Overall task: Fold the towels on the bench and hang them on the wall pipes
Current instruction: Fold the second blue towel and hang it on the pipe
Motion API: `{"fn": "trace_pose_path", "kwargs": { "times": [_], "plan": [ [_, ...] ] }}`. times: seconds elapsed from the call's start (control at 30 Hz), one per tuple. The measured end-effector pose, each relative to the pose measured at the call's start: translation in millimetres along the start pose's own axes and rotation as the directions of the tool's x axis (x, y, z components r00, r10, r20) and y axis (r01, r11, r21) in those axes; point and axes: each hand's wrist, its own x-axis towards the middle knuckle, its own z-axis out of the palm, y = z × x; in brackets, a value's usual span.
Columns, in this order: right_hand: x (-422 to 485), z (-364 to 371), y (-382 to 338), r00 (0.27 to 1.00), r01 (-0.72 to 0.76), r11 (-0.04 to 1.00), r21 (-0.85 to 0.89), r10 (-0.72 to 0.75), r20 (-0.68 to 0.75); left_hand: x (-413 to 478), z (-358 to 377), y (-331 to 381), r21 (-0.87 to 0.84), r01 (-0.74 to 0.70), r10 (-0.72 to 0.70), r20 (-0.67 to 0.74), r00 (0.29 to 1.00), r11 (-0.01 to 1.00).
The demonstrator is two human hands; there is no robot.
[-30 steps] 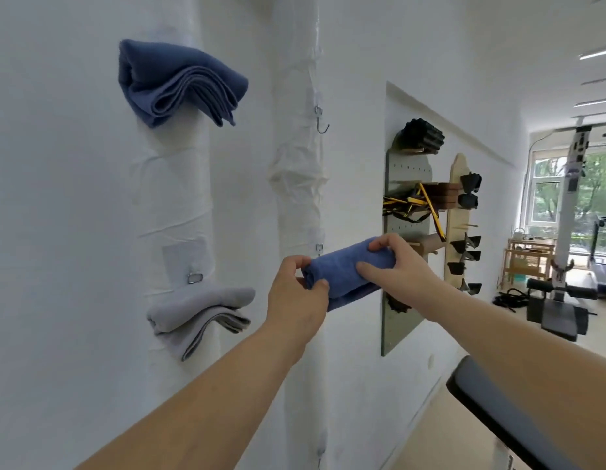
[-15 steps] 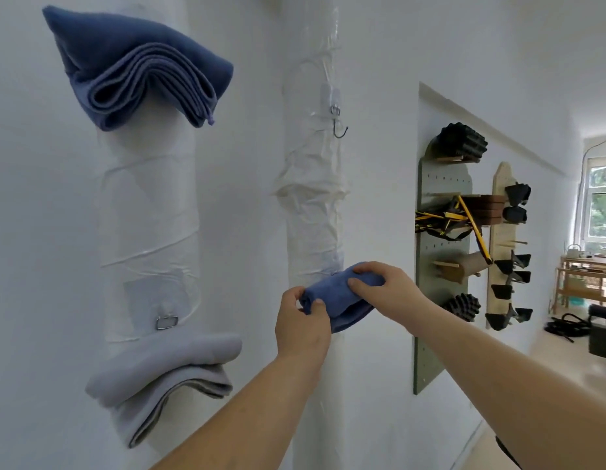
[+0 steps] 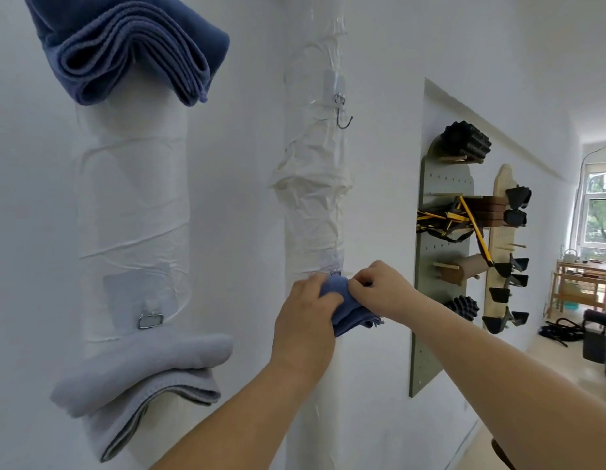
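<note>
A dark blue towel [image 3: 125,45] tops the left pipe [image 3: 132,198], with a pale grey towel [image 3: 142,368] lower down; a mid-blue towel [image 3: 350,312] is at the right pipe [image 3: 315,198]. Both pipes are wrapped in white, like the wall [image 3: 233,164]. The pegboard [image 3: 430,334] is grey-green, its straps [image 3: 440,218] yellow and black.

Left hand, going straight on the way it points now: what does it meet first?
Beyond the blue towel it grips, the left hand would probably meet the wrapped pipe just behind it; depth is hard to judge here.
</note>
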Motion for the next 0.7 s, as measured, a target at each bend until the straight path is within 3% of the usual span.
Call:
{"fn": "trace_pose_path", "kwargs": {
  "times": [0.07,0.27,0.53,0.7],
  "plan": [
    [-1.8,0.2,0.1,0.999,0.043,0.999,-0.026,-0.043,0.002,-3.2,3.8,-1.4,0.062,-0.02,0.016,0.067,0.998,0.998],
    [-1.8,13.3,9.6,1.0,-0.019,0.983,0.181,0.015,0.021,-12.5,2.2,-4.2,-0.156,0.041,-0.018,0.142,0.99,0.987],
    [-17.2,30.8,26.0,0.987,-0.158,0.823,0.545,0.137,0.079,-16.4,11.1,-3.2,-0.246,0.165,-0.113,0.213,0.97,0.955],
    [-28.6,40.9,22.7,0.973,-0.221,0.759,0.612,0.216,0.084,-19.0,2.5,2.9,-0.253,0.185,-0.123,0.242,0.962,0.95]
  ]
}}
